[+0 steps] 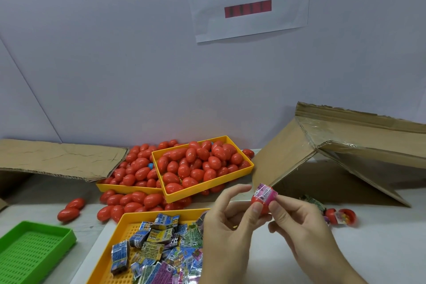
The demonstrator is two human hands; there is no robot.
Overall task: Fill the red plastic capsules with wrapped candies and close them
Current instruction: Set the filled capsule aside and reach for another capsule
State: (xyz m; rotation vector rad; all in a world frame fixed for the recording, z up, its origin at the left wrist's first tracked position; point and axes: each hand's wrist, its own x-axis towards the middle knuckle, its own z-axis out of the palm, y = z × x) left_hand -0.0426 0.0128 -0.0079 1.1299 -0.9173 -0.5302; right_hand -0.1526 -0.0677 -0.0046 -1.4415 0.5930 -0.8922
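though heaped, capsules (200, 163) overflowing tray (250, 166)

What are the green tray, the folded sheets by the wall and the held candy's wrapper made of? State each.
Green tray: moulded plastic, by its uniform colour and slotted floor.
Folded sheets: brown cardboard, creased, with shiny clear tape.
Candy wrapper: apparently glossy printed film; it glints.

Wall sign (250, 0) reads "套膜"; candy wrappers (171, 255) perhaps show "9".

Both hands bare, left hand (227, 226) and right hand (299, 223); forearms uncovered, no sleeves in view.
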